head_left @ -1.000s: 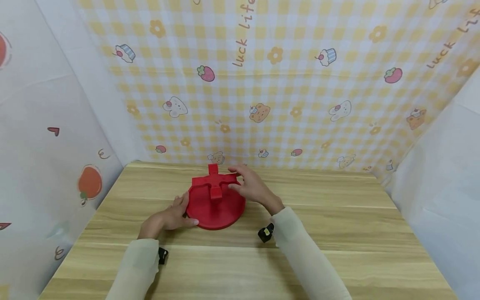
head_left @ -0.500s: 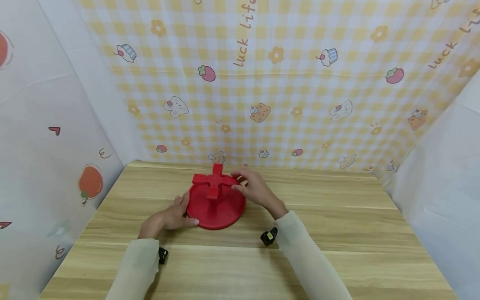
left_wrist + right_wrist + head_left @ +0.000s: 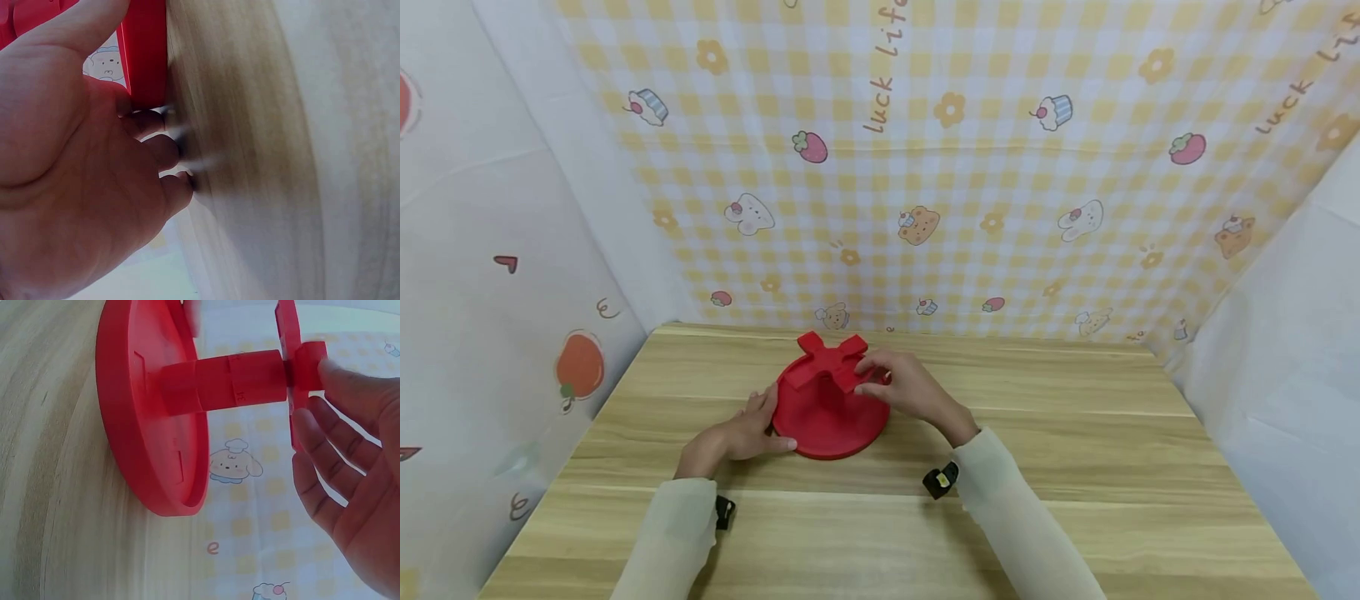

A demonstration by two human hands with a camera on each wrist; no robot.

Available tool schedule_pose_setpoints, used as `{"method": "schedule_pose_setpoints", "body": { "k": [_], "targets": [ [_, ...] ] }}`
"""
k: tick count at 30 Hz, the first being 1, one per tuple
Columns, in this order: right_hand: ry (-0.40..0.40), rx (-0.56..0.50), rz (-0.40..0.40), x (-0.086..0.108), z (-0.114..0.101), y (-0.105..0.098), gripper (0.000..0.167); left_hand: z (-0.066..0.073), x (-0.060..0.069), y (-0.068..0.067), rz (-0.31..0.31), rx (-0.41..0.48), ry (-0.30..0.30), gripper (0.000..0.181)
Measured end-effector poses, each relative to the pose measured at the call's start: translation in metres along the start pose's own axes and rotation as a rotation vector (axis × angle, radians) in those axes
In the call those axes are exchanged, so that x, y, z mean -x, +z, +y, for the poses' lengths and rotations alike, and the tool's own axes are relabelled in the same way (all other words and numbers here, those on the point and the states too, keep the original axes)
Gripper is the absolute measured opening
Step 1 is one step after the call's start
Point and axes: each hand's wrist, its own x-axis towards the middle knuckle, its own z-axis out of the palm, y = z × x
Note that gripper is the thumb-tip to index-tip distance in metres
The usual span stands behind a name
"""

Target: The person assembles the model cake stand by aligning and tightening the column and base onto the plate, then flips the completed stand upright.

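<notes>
While the red base (image 3: 831,440) is laid flat on the wooden table (image 3: 1075,417), just left of centre in the lower half of the head view, the red post (image 3: 240,381) is held upright at its middle and topped by the red cross (image 3: 827,362), whose four arms are spread level and set diagonally in the frame. By the right hand (image 3: 912,386), the nearer one, the lower-right arm is pinched near its end, between thumb and fingers, so the post's upright long axis is placed to the left of that grip. By the left hand (image 3: 743,427), the base's rim is held at its left, with the thumb seen at the lower-left edge and the fingers along the left side
</notes>
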Motion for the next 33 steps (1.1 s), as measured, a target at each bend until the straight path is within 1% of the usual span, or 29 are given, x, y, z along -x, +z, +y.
{"method": "schedule_pose_setpoints", "body": {
  "k": [2, 4, 8, 10, 11, 13, 16, 20, 23, 28, 30, 33],
  "targets": [
    [0.002, -0.005, -0.004, 0.0, 0.0, 0.0, 0.019, 0.001, 0.0, 0.0, 0.0, -0.002, -0.001, 0.116],
    [0.007, -0.033, 0.012, 0.001, -0.001, -0.002, 0.017, 0.001, 0.0, 0.0, -0.001, -0.002, 0.0, 0.116],
    [0.028, -0.092, 0.126, -0.003, 0.001, -0.005, 0.017, 0.0, 0.0, -0.002, -0.003, 0.002, 0.002, 0.116],
    [0.031, -0.102, 0.182, -0.009, 0.003, -0.005, 0.022, 0.0, 0.001, -0.004, -0.002, 0.002, -0.001, 0.116],
    [0.033, -0.098, 0.196, -0.012, 0.005, -0.005, 0.025, 0.001, 0.001, -0.004, 0.0, 0.001, -0.003, 0.116],
    [0.04, -0.097, 0.191, -0.018, 0.008, -0.003, 0.033, 0.0, 0.001, -0.004, 0.001, -0.004, -0.008, 0.116],
    [0.076, -0.109, 0.135, -0.024, 0.014, 0.002, 0.041, 0.0, 0.001, -0.002, 0.0, -0.013, -0.011, 0.116],
    [0.112, -0.142, 0.086, -0.026, 0.017, 0.008, 0.044, 0.0, 0.0, 0.001, -0.004, -0.011, -0.011, 0.115],
    [0.123, -0.155, 0.103, -0.025, 0.016, 0.009, 0.043, 0.0, 0.0, 0.002, -0.001, -0.009, -0.012, 0.116],
    [0.121, -0.135, 0.144, -0.021, 0.015, 0.007, 0.042, 0.001, -0.001, 0.001, -0.001, -0.008, -0.006, 0.115],
    [0.116, -0.133, 0.148, -0.019, 0.015, 0.007, 0.04, 0.001, 0.0, 0.001, -0.002, -0.008, -0.006, 0.115],
    [0.109, -0.13, 0.133, -0.016, 0.015, 0.005, 0.035, 0.001, 0.001, 0.0, 0.001, -0.008, -0.004, 0.114]
  ]
}}
